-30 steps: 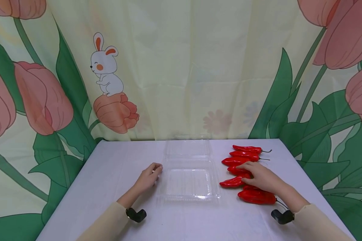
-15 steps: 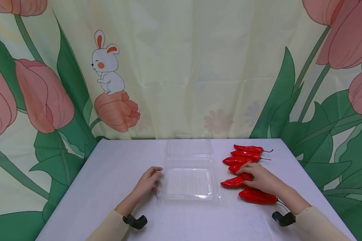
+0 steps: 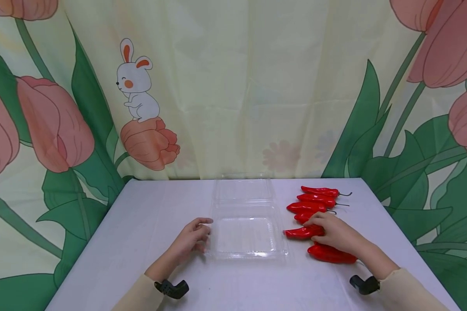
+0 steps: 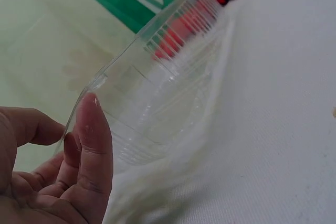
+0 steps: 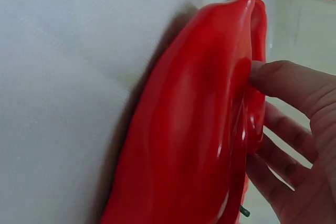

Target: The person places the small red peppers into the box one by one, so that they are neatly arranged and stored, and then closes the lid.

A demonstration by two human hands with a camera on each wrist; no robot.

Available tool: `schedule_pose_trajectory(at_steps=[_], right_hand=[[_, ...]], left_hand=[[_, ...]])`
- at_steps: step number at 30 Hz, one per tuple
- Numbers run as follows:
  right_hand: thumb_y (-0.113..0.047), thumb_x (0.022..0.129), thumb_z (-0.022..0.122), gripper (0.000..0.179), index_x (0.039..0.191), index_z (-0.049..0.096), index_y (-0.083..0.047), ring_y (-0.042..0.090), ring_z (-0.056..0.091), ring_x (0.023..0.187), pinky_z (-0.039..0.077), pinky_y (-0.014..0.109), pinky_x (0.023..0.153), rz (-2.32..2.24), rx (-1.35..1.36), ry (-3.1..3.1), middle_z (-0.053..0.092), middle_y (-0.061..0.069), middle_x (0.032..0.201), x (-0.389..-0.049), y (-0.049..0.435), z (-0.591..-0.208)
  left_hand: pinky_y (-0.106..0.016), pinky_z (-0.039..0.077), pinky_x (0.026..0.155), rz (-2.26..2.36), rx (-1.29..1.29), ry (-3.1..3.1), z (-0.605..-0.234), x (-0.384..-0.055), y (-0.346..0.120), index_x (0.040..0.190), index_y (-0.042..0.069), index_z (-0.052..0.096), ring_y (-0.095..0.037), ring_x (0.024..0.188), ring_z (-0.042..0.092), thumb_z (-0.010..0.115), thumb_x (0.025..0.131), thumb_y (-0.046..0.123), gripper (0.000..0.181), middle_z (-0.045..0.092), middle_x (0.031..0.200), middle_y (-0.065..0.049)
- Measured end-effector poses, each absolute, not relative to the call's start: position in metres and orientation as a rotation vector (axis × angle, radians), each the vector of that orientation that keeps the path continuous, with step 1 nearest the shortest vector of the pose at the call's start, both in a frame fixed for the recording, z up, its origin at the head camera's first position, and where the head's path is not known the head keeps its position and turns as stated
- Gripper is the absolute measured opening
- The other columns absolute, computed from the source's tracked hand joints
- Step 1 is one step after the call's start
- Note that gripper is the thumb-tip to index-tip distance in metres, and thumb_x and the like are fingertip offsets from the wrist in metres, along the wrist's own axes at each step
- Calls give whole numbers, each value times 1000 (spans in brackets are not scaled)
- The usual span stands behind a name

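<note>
Logging positions first: dial centred on the clear tray [image 3: 249, 255], 12 o'clock toward the far side of the table [image 3: 159, 203]. Lid [image 3: 243, 190] folded back at 12. Six red peppers [image 3: 316, 200] visible, all outside the tray, running from 2 o'clock to just past 3.

"Right hand [image 3: 336, 231]?"

At 3 o'clock. Thumb and fingers pinch the second-nearest pepper [image 3: 299, 233] from its two sides; its tip points to 9, toward the tray. Whether it bears on the table: cannot tell.

"Neighbours?"

Nearest pepper [image 3: 332, 254] lies between 3 and 4 o'clock, just beside the hand. Another sits close on the 12 o'clock side of the pinch.

"And the left hand [image 3: 190, 239]?"

At 9 o'clock, by the tray's side. Fingers loosely bent and apart; in the left wrist view the rim runs between thumb and forefinger. Pressure on it: cannot tell.

"Step in hand?"

Judgement: securing one pepper, prior to a transfer into the tray.

"Next move calls for?"

Judgement: a firm pinch, then a lift straight up so the neighbours are not dragged, then travel toward 9, high enough to pass over the rim. Left hand should steady the tray; it looks thin and light, likely to slide if knocked.
</note>
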State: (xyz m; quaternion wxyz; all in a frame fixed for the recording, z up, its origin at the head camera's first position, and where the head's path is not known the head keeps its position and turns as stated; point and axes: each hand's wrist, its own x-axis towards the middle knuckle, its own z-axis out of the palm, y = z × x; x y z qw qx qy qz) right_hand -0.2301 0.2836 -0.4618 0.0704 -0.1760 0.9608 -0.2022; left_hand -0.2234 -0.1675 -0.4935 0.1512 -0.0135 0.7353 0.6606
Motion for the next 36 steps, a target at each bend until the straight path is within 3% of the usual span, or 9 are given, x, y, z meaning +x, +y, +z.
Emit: schedule_pose_trajectory(at_steps=[21,36], right_hand=[[-17,74,92,46,116,72,-21,32,59,117,62,50,84,-650,-522,2945,68,6,120,-230,277,-470],[-17,71,93,53,118,70,-16,33,60,115,63,50,81,-662,-483,3001,67,9,120,-229,277,-464]], left_hand=[[-26,59,63,1967,1,1876,-498,-221,-174,145,1,43,-14,75,61,62,102,17,50,59,100,-6],[-27,61,65,1966,-11,1881,-499,-221,-175,143,4,45,-15,75,62,61,102,17,45,61,98,-7]])
